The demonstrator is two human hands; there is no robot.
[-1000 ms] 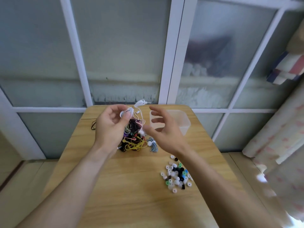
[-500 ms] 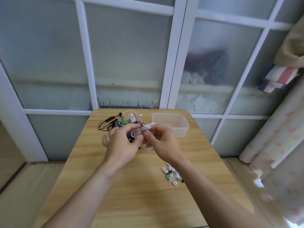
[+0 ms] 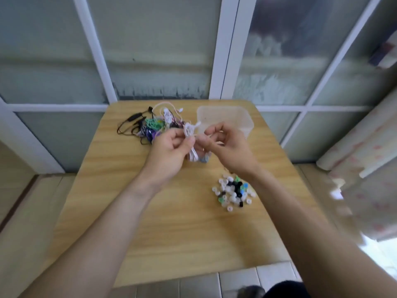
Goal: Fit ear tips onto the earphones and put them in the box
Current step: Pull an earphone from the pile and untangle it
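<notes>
A coiled pair of white earphones [image 3: 190, 134] hangs between both hands above the table's middle. My left hand [image 3: 169, 149] pinches the bundle with thumb and fingers. My right hand [image 3: 227, 145] pinches its cable end just to the right. A tangle of coloured earphones [image 3: 153, 125] lies at the far left of the table. A heap of white, black, green and blue ear tips [image 3: 234, 191] sits at the right. The clear plastic box [image 3: 238, 117] stands at the far right, partly behind my right hand.
The small wooden table [image 3: 171, 233] stands against a white-framed frosted window [image 3: 221, 50]. A pale curtain [image 3: 365, 168] hangs close to the table's right edge. A black wired headset [image 3: 129, 123] trails off the tangle toward the left edge.
My hands have drawn the white earphones out of the tangle and lowered them toward the middle of the table. The camera has tilted down.
</notes>
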